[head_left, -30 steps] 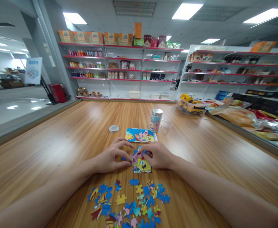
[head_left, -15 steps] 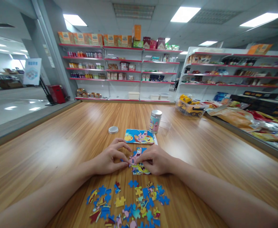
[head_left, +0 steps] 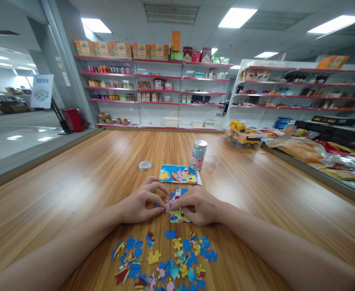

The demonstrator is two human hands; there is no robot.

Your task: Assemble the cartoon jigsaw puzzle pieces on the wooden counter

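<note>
A partly joined puzzle point(head_left: 177, 198) lies on the wooden table between my hands. My left hand point(head_left: 142, 202) is at its left edge, thumb and index finger pinched near a small piece there. My right hand point(head_left: 200, 205) covers the puzzle's right side, its index finger pointing onto the left part and the other fingers curled; whether it holds anything is hidden. Just beyond lies the picture card point(head_left: 180, 174), with a cartoon-printed can point(head_left: 198, 155) upright at its right corner. Loose puzzle pieces point(head_left: 153, 257) are spread on the near side, blue, yellow and pink.
A round silver lid point(head_left: 145, 165) lies left of the card. Behind the can is a clear plastic lid point(head_left: 211, 160). A clear bin with yellow toy trucks point(head_left: 244, 136) stands at the back right, beside packaged goods point(head_left: 301, 151). Stocked shelves line the back.
My right index finger has moved slightly left across the puzzle. My left hand has barely shifted, staying at the puzzle's left edge.
</note>
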